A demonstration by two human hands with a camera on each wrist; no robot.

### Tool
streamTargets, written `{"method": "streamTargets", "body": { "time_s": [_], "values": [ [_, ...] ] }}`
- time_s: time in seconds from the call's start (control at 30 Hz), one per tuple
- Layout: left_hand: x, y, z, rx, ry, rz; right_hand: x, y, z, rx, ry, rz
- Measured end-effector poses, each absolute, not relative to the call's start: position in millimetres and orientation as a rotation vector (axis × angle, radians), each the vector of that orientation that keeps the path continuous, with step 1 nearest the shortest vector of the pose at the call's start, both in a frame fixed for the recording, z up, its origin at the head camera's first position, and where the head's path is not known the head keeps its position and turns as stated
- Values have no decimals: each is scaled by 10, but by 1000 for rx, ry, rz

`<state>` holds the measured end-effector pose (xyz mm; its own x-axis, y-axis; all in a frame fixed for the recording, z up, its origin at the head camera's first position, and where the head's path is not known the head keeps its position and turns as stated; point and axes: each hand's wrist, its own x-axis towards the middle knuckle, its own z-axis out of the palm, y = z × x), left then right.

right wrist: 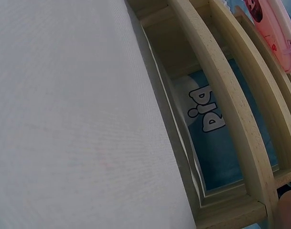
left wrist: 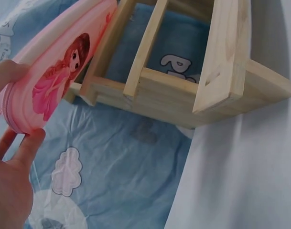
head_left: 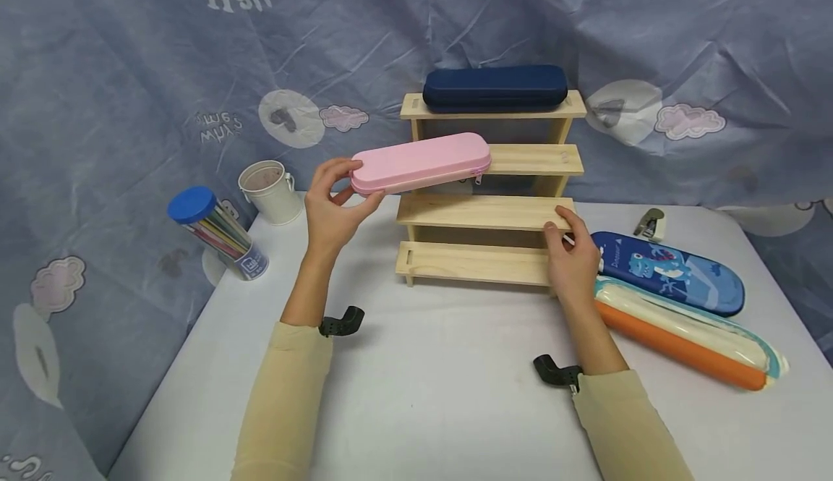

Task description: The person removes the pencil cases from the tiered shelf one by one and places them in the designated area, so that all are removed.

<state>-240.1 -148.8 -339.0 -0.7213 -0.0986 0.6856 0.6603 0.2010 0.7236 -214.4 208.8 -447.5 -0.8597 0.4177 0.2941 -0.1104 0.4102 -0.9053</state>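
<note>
My left hand point(head_left: 335, 210) pinches the left end of a pink zippered pencil case point(head_left: 423, 161), thumb below and fingers above. The case is held slightly tilted in front of the second board from the top of a four-step wooden shelf point(head_left: 481, 212). A printed girl in a pink dress shows on the side of the case in the left wrist view. At the shelf's right side, my right hand point(head_left: 573, 257) grips the end of the second-lowest board. A dark blue pencil case point(head_left: 496, 88) lies on the top board.
Right of the shelf lie a blue dinosaur pencil case point(head_left: 670, 273), an orange and cream pencil case point(head_left: 690, 333) and a small stapler-like item point(head_left: 651, 225). To the left stand a white pail point(head_left: 270, 192) and a blue-lidded tube of coloured sticks point(head_left: 221, 231). A patterned curtain point(head_left: 364, 25) hangs behind.
</note>
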Motion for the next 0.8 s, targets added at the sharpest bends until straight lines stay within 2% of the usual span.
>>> {"method": "streamTargets", "body": {
  "time_s": [0.8],
  "values": [
    [-2168,-1787,-3518,-391,-1845,-1562,-2134,2085,-4490,-276,-2204,1477]
  ]
}}
